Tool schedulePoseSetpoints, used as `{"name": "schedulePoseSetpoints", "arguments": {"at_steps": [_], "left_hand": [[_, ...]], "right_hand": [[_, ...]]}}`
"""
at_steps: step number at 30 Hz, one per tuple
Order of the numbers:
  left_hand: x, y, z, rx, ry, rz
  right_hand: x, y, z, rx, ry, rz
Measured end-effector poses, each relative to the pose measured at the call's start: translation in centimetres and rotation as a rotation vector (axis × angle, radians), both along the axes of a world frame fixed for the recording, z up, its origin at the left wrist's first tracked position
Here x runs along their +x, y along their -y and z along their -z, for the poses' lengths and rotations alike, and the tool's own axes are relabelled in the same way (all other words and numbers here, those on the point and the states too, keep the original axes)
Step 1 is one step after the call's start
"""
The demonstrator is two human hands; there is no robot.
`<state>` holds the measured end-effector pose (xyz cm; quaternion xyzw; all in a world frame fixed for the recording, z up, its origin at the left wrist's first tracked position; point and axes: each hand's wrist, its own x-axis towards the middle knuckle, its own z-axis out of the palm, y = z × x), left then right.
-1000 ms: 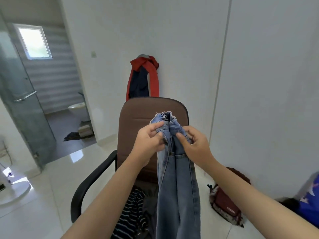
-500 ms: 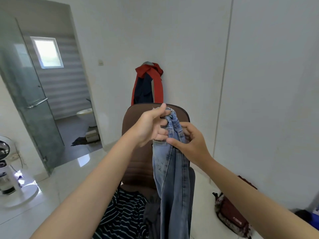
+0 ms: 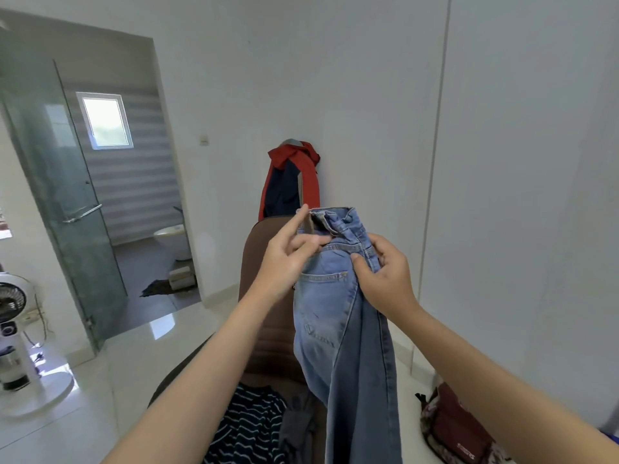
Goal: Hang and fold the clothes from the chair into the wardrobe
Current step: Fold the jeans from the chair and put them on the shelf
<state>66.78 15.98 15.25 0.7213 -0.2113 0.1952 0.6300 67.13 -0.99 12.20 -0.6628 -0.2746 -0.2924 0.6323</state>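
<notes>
Light blue jeans [image 3: 338,316] hang lengthwise in front of me, waistband up, a back pocket facing me. My left hand [image 3: 288,259] pinches the waistband at its left side, index finger stretched upward. My right hand [image 3: 385,279] grips the denim just below the waistband on the right. Behind the jeans stands a brown office chair [image 3: 268,316]. On its seat lie a dark striped top [image 3: 248,426] and a grey garment [image 3: 298,426].
A red and navy jacket [image 3: 291,179] hangs on the white wall behind the chair. A maroon bag [image 3: 452,426] lies on the floor at the right. A white fan [image 3: 16,333] stands at the left, near the glass bathroom door [image 3: 63,195].
The jeans have been lifted higher and turned, so a back pocket now faces me. Both hands have shifted their hold along the waistband, and my view has tilted up.
</notes>
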Motion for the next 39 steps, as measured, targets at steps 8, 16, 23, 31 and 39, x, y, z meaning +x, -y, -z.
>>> {"name": "schedulePoseSetpoints", "arguments": {"at_steps": [8, 16, 23, 31, 39], "left_hand": [[1.9, -3.3, 5.2, -0.331, -0.233, -0.166], [1.0, -3.7, 3.9, -0.535, -0.278, 0.105], [0.8, -3.5, 0.7, -0.48, -0.086, 0.117], [-0.3, -3.7, -3.6, -0.276, -0.067, 0.211], [-0.9, -2.0, -6.3, -0.29, -0.083, 0.197]], "right_hand": [[-1.4, 0.8, -1.8, -0.048, 0.062, -0.027], [-1.3, 2.8, -3.0, -0.027, 0.08, -0.038], [0.5, 4.7, -4.2, -0.111, 0.222, 0.211], [0.1, 6.1, -5.8, -0.11, 0.115, 0.14], [-0.1, 6.9, -6.7, -0.108, 0.144, 0.099]]}}
